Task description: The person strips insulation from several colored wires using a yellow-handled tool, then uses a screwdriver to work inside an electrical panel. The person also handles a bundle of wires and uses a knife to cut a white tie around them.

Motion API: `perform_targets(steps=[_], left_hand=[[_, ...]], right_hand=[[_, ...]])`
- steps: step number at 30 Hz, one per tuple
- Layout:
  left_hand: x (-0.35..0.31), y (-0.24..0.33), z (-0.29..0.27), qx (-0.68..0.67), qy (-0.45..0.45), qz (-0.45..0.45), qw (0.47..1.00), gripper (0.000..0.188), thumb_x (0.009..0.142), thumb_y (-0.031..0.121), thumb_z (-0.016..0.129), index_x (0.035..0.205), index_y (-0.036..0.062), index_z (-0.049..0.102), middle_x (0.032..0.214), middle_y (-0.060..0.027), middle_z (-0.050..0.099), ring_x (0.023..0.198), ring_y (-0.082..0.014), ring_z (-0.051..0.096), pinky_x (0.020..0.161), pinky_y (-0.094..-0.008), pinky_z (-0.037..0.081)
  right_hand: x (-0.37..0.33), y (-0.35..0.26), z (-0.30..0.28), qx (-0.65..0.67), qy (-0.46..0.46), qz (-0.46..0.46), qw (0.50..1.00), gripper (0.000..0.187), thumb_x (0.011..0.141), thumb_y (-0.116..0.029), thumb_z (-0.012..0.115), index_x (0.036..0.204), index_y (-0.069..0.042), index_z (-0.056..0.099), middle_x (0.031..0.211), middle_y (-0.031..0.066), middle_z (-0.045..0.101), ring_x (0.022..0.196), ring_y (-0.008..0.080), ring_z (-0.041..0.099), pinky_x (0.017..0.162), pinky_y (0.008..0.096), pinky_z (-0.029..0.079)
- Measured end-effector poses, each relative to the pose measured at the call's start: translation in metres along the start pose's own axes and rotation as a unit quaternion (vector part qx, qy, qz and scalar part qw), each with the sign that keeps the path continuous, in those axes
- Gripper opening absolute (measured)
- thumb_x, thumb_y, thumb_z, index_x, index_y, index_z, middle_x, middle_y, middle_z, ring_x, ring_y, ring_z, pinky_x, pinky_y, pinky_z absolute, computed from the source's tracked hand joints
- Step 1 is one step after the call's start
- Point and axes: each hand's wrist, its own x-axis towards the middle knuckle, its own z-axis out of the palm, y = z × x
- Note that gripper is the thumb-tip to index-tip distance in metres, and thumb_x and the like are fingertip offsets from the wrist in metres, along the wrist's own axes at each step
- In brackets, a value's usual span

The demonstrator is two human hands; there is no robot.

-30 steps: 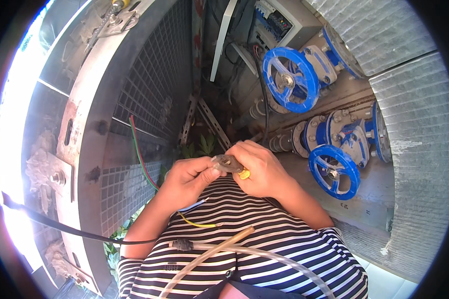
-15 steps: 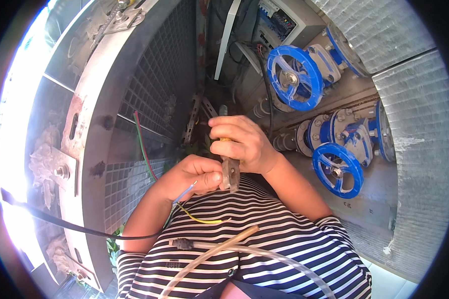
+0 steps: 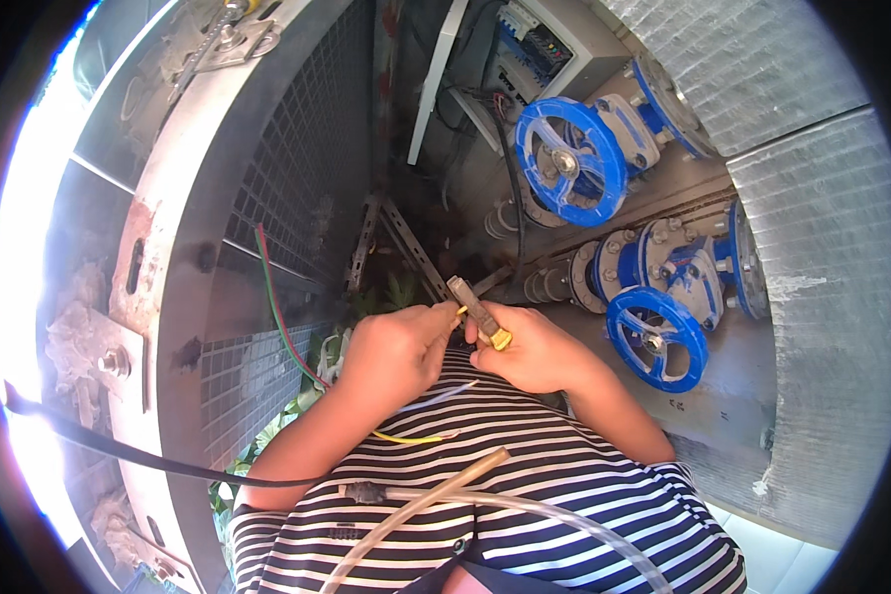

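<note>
Pliers (image 3: 475,305) in curled right hand (image 3: 531,350), left hand (image 3: 394,346) beside, apparently in pinch grip

The near fabric shirt (image 3: 564,465) bears black and white stripes. On the right, the round, spoked metal handwheels (image 3: 656,342) are bright blue with grey hubs. The slim metal hand tool (image 3: 475,305) is brownish grey, yellow at one end. Thin insulated wires (image 3: 413,440) show red, green, blue and yellow. From here, the bent translucent tube (image 3: 414,513) looks pale yellow.
</note>
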Motion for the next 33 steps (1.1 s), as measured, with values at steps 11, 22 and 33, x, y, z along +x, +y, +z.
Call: perform_targets(steps=[11, 22, 33], left_hand=[[-0.001, 0.011, 0.008, 0.134, -0.037, 0.000, 0.990, 0.023, 0.080, 0.006, 0.068, 0.104, 0.0057, 0.067, 0.072, -0.0088, 0.063, 0.061, -0.0292, 0.068, 0.052, -0.0392, 0.054], [0.007, -0.003, -0.025, -0.378, -0.192, -0.199, 0.883, 0.020, 0.102, 0.015, 0.062, 0.103, -0.0017, 0.073, 0.088, -0.0081, 0.073, 0.082, -0.0129, 0.066, 0.078, -0.0285, 0.052], [0.005, -0.013, -0.038, -0.469, -0.242, -0.209, 0.823, 0.022, 0.102, 0.018, 0.064, 0.098, -0.0019, 0.074, 0.087, -0.0022, 0.071, 0.082, -0.0067, 0.058, 0.077, -0.0260, 0.049]], right_hand=[[0.007, 0.025, 0.000, 0.158, -0.056, 0.063, 0.984, 0.020, 0.079, -0.005, 0.068, 0.098, 0.000, 0.063, 0.073, 0.0074, 0.063, 0.070, 0.0183, 0.060, 0.067, 0.0351, 0.050], [0.043, 0.029, 0.022, -0.069, 0.171, -0.302, 0.935, 0.035, 0.075, -0.015, 0.076, 0.105, -0.004, 0.061, 0.102, 0.0149, 0.064, 0.099, 0.0380, 0.065, 0.078, 0.0454, 0.053], [0.065, 0.009, 0.010, -0.118, 0.205, -0.474, 0.848, 0.027, 0.064, -0.011, 0.077, 0.084, -0.009, 0.060, 0.073, 0.0055, 0.061, 0.072, 0.0293, 0.063, 0.070, 0.0391, 0.042]])
